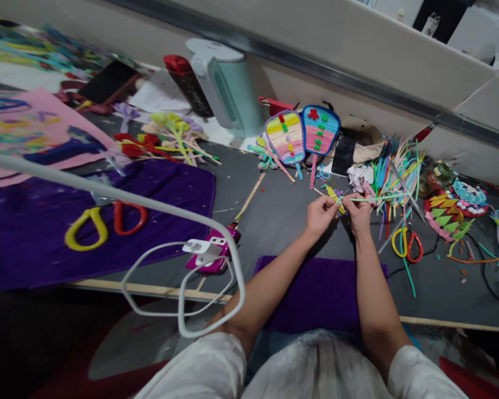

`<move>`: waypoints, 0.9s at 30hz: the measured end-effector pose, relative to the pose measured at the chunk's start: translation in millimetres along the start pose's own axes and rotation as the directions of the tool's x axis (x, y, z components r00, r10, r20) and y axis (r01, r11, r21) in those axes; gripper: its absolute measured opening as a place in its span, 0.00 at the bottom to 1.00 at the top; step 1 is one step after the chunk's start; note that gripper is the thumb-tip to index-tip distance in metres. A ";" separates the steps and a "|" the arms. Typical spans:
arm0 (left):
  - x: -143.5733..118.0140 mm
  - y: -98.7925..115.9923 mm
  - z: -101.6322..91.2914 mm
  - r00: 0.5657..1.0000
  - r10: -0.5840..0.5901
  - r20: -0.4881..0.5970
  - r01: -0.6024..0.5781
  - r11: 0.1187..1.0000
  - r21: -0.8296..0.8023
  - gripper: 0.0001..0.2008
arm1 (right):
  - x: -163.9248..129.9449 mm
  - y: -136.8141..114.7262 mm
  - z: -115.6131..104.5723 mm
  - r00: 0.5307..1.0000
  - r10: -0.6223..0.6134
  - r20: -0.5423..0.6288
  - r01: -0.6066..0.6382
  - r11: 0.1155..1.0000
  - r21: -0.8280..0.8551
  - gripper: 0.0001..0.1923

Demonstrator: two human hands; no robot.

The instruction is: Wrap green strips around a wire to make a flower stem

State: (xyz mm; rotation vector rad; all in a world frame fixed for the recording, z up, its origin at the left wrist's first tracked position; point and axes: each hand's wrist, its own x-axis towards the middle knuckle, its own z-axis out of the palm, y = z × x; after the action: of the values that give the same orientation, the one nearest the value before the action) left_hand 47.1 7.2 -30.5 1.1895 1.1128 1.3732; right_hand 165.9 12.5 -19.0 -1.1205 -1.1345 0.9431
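Observation:
My left hand and my right hand meet over the grey table. Together they pinch a thin light-green pipe cleaner that runs off to the right. A small yellow twisted piece sits at my fingertips. Just beyond my right hand lies a loose pile of coloured pipe cleaners. Red-and-yellow scissors rest to the right of my right wrist.
Two striped paddle-shaped fans lie behind my hands, near a pale green appliance. A purple cloth carries another pair of scissors. A white cable and charger cross the left foreground. A colourful craft piece is at right.

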 end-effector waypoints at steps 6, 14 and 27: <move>0.1 1.8 0.4 0.996 -0.078 0.052 0.085 0.987 -0.135 0.15 | -0.8 -1.8 0.8 1.000 -0.001 -0.016 0.001 1.000 -0.006 0.10; 2.5 -1.1 -1.7 0.977 -0.100 0.188 0.152 0.945 -0.290 0.17 | 0.1 -1.0 1.2 0.994 0.105 -0.036 -0.098 0.981 0.169 0.10; 3.3 9.0 -7.3 0.783 -0.251 0.569 0.537 0.734 -0.415 0.19 | -0.3 -3.6 0.1 0.987 0.154 0.044 -0.160 0.951 0.263 0.08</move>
State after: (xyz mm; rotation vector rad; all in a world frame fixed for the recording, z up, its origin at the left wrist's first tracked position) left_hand 38.8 9.2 -21.9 0.7176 0.5007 0.8823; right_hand 165.8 11.5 -15.6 -0.9920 -0.9139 1.1977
